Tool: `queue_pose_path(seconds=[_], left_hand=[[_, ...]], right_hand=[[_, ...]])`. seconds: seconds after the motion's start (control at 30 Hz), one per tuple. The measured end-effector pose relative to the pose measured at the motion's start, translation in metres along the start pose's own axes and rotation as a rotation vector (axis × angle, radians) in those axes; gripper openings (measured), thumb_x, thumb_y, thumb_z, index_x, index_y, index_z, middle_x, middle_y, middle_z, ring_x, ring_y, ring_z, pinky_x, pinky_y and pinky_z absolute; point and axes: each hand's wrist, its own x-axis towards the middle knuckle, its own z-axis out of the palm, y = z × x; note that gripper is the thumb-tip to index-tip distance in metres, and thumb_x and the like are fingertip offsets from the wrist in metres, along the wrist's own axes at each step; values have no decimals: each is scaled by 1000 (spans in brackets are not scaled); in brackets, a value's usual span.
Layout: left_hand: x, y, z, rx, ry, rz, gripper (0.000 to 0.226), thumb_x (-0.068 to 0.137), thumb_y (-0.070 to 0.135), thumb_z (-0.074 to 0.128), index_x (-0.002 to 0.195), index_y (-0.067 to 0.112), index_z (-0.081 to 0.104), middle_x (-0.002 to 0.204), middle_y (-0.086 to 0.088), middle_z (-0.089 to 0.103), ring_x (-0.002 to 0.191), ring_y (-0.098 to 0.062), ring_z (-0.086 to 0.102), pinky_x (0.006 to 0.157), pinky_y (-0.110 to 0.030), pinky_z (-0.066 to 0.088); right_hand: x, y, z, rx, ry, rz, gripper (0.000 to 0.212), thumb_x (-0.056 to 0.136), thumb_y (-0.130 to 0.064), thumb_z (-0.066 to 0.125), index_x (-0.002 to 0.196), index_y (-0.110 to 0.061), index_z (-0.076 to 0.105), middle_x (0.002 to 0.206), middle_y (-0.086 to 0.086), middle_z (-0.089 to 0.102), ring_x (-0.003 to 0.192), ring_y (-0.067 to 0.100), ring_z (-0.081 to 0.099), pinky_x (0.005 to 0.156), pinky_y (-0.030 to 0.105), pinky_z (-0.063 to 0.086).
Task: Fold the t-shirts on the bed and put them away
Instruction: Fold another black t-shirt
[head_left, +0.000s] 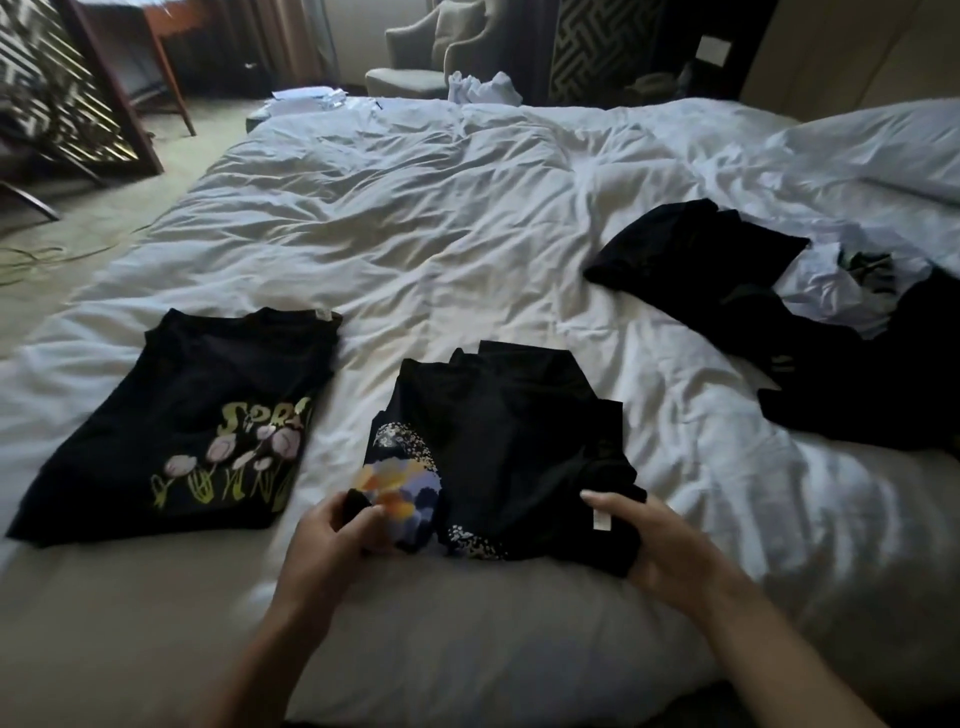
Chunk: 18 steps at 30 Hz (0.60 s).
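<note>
T-shirt (498, 441), black, lies half-folded at the bed's (441, 234) near edge; left hand (332, 525) pinches its blurred printed corner, right hand (654, 540) grips the collar by an unreadable white tag (601, 519). Beside it, a folded shirt (197, 415) reads "SPR", perhaps cut off.

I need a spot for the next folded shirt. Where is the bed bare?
Bare duvet beyond the tulip shirt and the shirt in hand, and a narrow strip between them. Crowded at right: unfolded dark clothes.
</note>
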Motion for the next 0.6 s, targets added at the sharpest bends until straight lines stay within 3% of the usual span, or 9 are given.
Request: queue_pose_path(seconds=[0.13,0.17,0.23,0.3,0.33,0.43,0.5,0.53,0.6], left_hand=[[25,15,-5,-170,-73,-198,21,90,26,66,92,5,69,79,-18,70,61,-22,67,51,-29,53],[38,17,-7,-187,-101,-246,24,89,31,68,96,9,71,88,-16,73,72,-24,69,60,-33,56],[59,22,-11,-218,-189,-300,49,71,47,79,107,15,74,111,-16,72,102,-31,66,94,-44,52],[73,31,-9,-233,-241,-333,62,62,50,83,112,15,74,121,-18,69,113,-35,61,104,-48,42],[80,33,-6,-224,-257,-346,57,67,48,82,111,12,74,118,-18,69,110,-36,63,102,-48,45],[96,40,5,-157,-312,-362,49,77,38,78,106,-1,71,104,-23,69,87,-35,67,76,-39,52],[99,38,11,-118,-262,-300,41,79,27,79,103,-6,69,105,-29,66,88,-38,62,74,-41,48],[97,36,13,-93,-198,-259,31,84,20,76,99,-6,69,99,-29,67,83,-36,63,72,-40,48],[90,29,15,-4,-87,-180,15,89,11,69,84,-2,67,72,-15,68,62,-21,63,58,-26,47]], right_hand=[[1,-8,-1,177,-13,-3,33,88,-24,58,110,-5,74,117,18,69,103,30,70,83,41,59],[5,-10,-3,209,-9,-3,35,90,-27,56,109,-5,74,117,18,69,102,29,70,79,40,60],[12,-17,-5,259,2,-16,36,92,-30,53,103,-5,77,114,18,71,96,29,72,69,39,61],[20,-22,-6,257,14,-14,36,94,-31,52,102,-8,78,112,16,72,95,29,72,70,38,61],[24,-25,-5,242,23,-11,35,95,-31,52,106,-9,77,113,15,71,97,28,72,74,38,61],[35,-29,-1,178,40,22,40,87,-30,62,118,-6,70,116,17,69,96,30,69,81,39,60],[41,-27,0,104,100,30,50,78,-25,70,120,1,67,117,22,67,92,33,68,82,41,58],[43,-24,-1,68,122,1,48,77,-21,72,118,4,67,113,24,69,88,33,69,78,40,59],[41,-17,-1,-14,189,-95,29,85,-11,68,108,7,67,95,21,73,75,29,72,66,35,61]])
